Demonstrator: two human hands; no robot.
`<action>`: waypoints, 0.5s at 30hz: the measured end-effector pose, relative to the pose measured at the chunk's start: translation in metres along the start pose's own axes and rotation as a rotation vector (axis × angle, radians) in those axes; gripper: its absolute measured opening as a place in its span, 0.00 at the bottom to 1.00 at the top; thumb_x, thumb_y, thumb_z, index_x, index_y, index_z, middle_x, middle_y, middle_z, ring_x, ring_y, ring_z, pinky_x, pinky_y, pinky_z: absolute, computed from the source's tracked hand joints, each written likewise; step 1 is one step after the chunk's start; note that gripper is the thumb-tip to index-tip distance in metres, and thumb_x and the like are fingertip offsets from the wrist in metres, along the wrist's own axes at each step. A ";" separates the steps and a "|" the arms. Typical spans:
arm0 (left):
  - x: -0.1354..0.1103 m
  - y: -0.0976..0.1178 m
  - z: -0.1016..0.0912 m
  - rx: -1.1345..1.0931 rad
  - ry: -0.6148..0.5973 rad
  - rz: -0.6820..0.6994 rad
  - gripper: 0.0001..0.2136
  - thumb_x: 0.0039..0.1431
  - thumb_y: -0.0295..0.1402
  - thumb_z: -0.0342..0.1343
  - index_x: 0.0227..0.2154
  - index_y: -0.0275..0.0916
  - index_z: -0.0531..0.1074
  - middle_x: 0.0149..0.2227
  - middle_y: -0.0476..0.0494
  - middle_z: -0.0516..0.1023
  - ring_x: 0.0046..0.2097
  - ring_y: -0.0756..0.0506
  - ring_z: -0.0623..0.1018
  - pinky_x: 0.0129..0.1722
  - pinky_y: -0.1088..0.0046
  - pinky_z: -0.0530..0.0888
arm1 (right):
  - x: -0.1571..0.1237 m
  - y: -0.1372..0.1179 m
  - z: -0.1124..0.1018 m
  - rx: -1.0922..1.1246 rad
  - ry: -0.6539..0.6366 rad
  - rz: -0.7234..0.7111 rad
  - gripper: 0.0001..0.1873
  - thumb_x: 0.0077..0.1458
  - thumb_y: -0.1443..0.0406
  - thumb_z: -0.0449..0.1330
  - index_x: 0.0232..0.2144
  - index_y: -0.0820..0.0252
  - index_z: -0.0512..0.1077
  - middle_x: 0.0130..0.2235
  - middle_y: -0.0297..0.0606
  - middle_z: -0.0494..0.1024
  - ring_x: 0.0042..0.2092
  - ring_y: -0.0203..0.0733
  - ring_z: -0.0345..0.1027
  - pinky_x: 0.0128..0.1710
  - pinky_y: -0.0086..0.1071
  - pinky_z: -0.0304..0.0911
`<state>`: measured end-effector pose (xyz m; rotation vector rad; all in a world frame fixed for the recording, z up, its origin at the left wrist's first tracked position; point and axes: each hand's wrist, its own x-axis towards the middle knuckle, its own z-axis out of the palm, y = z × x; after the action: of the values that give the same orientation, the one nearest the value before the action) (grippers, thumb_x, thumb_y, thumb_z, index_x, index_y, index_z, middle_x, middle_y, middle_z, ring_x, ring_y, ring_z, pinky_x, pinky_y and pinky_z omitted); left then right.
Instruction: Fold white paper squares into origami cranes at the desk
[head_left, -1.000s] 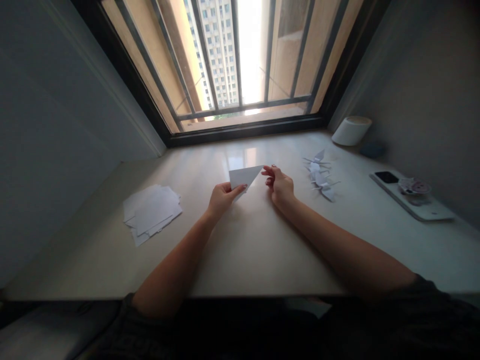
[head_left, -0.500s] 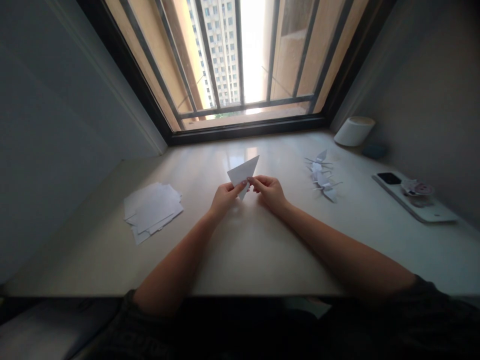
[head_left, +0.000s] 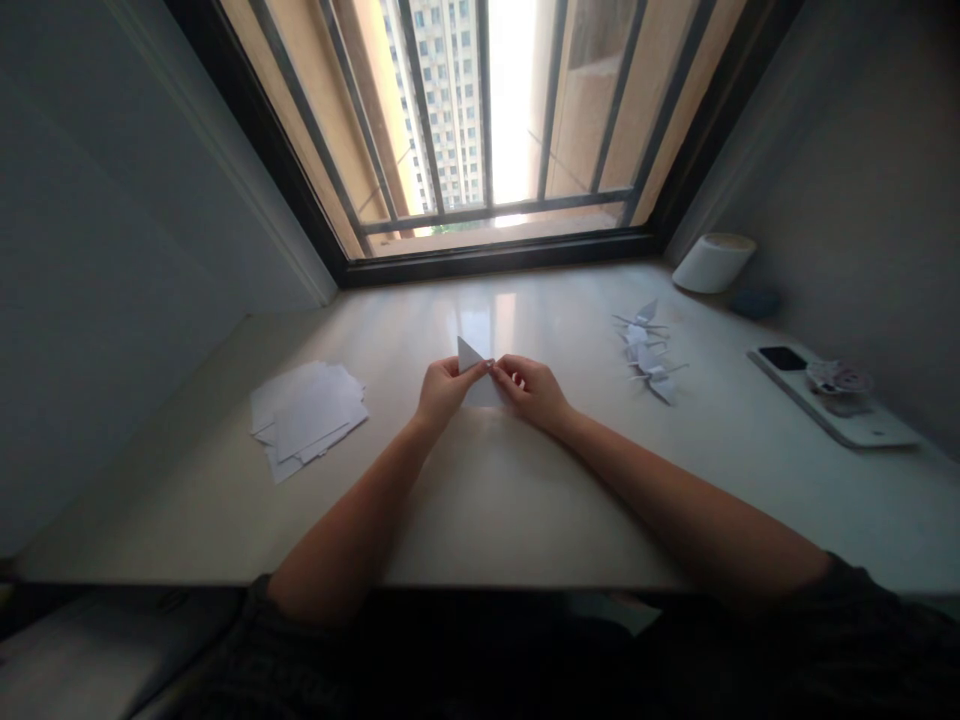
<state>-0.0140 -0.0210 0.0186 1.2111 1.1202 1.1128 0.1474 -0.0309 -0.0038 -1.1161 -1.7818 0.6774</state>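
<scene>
A folded sheet of white paper (head_left: 468, 354) is held between my two hands above the middle of the white sill. One pointed corner stands up beside my left thumb, and a lower part shows beneath the fingers. My left hand (head_left: 444, 388) pinches the paper from the left. From the right, my right hand (head_left: 531, 388) pinches it too, its fingertips meeting the left thumb at the top edge. Much of the paper is hidden behind the hands. Several folded paper cranes (head_left: 648, 352) lie in a row to the right.
To the left lies a loose pile of white paper sheets (head_left: 311, 415). A white tapered cup-like object (head_left: 714, 263) stands in the back right corner. Near the right wall, a pale flat device (head_left: 825, 410) has a small clear-wrapped item (head_left: 840, 380) on it. A barred window is behind.
The paper has turned in my hands: its point now rises at the left instead of the upper right. Both hands stay close together, and my view has shifted slightly.
</scene>
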 end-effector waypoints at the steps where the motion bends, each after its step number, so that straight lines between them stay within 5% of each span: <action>1: 0.000 -0.001 0.000 -0.012 0.034 0.006 0.18 0.40 0.45 0.68 0.25 0.32 0.77 0.24 0.46 0.77 0.25 0.50 0.73 0.27 0.75 0.68 | 0.000 0.000 0.000 0.006 0.006 0.003 0.19 0.60 0.52 0.51 0.24 0.58 0.67 0.25 0.32 0.66 0.27 0.35 0.58 0.28 0.29 0.54; 15: 0.015 0.007 -0.017 -0.153 0.279 0.030 0.18 0.35 0.42 0.71 0.25 0.32 0.79 0.25 0.44 0.78 0.26 0.50 0.73 0.28 0.75 0.68 | 0.004 0.002 0.002 0.059 0.025 0.083 0.18 0.55 0.51 0.57 0.25 0.59 0.74 0.23 0.32 0.72 0.25 0.34 0.59 0.27 0.29 0.56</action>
<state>-0.0293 -0.0035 0.0247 0.9758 1.2033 1.3957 0.1456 -0.0266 -0.0055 -1.1586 -1.6910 0.7582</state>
